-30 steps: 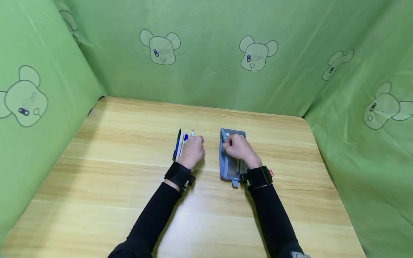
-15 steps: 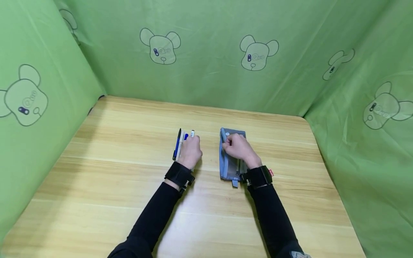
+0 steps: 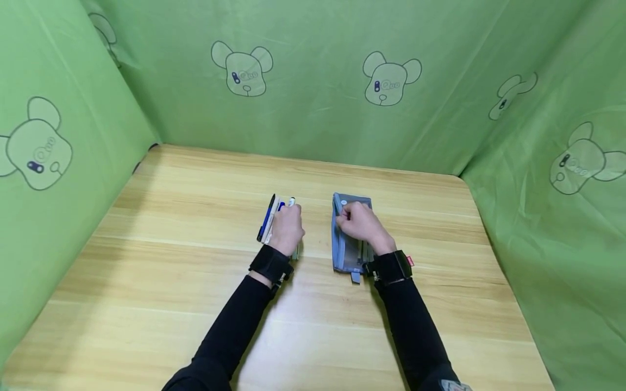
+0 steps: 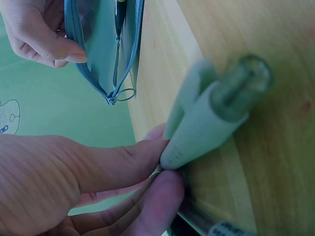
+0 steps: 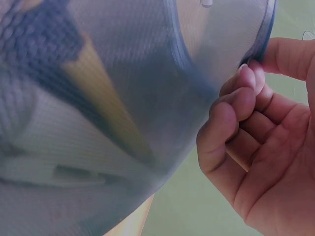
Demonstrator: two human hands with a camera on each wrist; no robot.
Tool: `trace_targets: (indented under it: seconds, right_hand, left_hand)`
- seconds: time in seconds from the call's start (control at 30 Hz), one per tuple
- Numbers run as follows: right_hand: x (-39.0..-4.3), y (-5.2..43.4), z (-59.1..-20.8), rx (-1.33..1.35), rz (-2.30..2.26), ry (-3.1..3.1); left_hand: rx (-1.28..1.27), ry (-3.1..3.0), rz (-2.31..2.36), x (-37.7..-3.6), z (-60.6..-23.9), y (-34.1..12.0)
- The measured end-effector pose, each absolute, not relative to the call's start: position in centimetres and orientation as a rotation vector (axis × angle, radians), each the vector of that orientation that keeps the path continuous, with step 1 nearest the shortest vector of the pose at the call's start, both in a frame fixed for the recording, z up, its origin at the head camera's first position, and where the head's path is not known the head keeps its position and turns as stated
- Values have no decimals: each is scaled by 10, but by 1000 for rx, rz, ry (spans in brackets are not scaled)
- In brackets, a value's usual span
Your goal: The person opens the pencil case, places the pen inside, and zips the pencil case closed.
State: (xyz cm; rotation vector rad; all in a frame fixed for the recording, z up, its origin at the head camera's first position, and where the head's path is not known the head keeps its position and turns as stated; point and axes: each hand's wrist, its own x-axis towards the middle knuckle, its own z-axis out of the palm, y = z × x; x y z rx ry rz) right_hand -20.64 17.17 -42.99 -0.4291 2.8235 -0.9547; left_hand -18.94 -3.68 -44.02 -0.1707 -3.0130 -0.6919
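at the far left of the cluster, a dark blue pen point(image 3: 266, 218) lies on the light wooden table point(image 3: 161, 271), with a white pen with a blue cap point(image 3: 281, 206) just beside it. the left hand point(image 3: 287, 230) rests over these pens with its fingers curled down; in the left wrist view its thumb and a fingertip point(image 4: 157, 196) pinch the end of a pale grey-green pen with a clip point(image 4: 206, 123), which lies against the table. more pens sit under the hand, too hidden to tell apart.

to the right, apart from the pens, a blue-grey mesh pencil pouch with a zip point(image 3: 348, 239) lies flat near the table's middle, its long side pointing away from the person. the zip is open, and a small ring pull point(image 4: 123, 94) hangs at its end. the right hand point(image 3: 361, 224) grips the pouch's upper edge, fingers point(image 5: 236, 105) curled round the blue rim. through the mesh, blurred yellow and dark shapes show inside. green cloth with bear-head prints point(image 3: 313, 81) walls the table on three sides.
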Motion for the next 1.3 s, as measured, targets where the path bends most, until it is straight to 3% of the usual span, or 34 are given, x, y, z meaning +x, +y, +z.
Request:
trace_targets:
  seconds: [0.4,0.8,1.3]
  right_hand:
    - [-209,171,-431,-438,-928,2837]
    - [-211,170,-431,-432,-934,2840]
    - [-212,168,-428,-432,-918,2838]
  left_hand:
    - [-99,-3021,-728,-191,-440,-35]
    - [-292,-2937,-925,-193,-435,-30]
    - [-340,-2959,-1107,-194,-436,-15]
